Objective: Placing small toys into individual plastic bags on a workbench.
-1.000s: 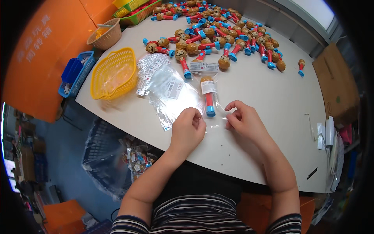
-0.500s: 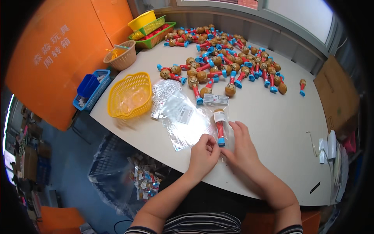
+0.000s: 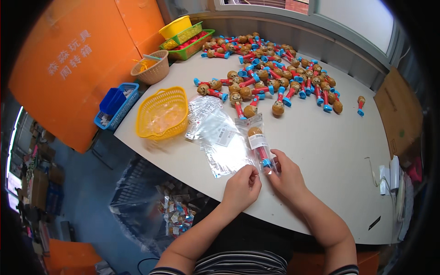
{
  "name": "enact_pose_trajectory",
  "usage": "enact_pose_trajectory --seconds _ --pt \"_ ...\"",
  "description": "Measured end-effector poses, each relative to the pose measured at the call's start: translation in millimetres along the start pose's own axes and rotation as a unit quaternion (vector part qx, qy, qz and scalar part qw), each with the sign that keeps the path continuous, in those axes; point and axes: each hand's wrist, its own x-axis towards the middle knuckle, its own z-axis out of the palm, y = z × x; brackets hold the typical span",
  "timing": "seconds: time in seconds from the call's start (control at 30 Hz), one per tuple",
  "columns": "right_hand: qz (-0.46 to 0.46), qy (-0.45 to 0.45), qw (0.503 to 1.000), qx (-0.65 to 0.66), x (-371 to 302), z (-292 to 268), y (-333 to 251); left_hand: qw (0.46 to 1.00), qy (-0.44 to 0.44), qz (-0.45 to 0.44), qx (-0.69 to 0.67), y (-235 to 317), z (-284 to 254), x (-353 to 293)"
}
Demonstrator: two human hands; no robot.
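Note:
A toy with a brown round head, red stem and blue base lies inside a clear plastic bag (image 3: 256, 140) on the white table (image 3: 321, 151). My right hand (image 3: 286, 174) pinches the bag's near end at the blue base. My left hand (image 3: 242, 185) sits just left of it, fingertips closed on the bag's edge. A loose spread of empty clear bags (image 3: 215, 137) lies to the left of the bagged toy. A large pile of the same toys (image 3: 275, 68) covers the far part of the table.
A yellow mesh basket (image 3: 160, 114) stands at the table's left edge, with a small woven basket (image 3: 151, 68) and green and yellow trays (image 3: 185, 39) behind it. A blue crate (image 3: 114, 105) and a bin of bagged toys (image 3: 176, 213) sit lower left. White items (image 3: 392, 176) lie right.
My head has tilted so the table sits lower in view. Both hands have closed together onto the near end of the bagged toy, which now lies angled toward me.

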Motion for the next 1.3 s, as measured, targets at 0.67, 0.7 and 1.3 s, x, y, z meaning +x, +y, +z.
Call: enact_pose_trajectory --seconds 0.67,0.7,1.3 --pt "-0.025 -0.077 0.997 -0.007 -4.8 -19.9 -2.5 0.995 -0.045 0.019 0.088 -7.0 -17.4 -12.1" --pt "-0.021 -0.077 0.997 -0.007 -3.5 -29.0 -6.4 0.993 -0.061 0.031 0.097 -6.4 -21.5 -11.1" --pt "-0.35 -0.03 0.921 -0.169 -12.4 -33.5 27.3 0.872 -0.131 0.431 0.191 -28.6 -39.6 41.5"
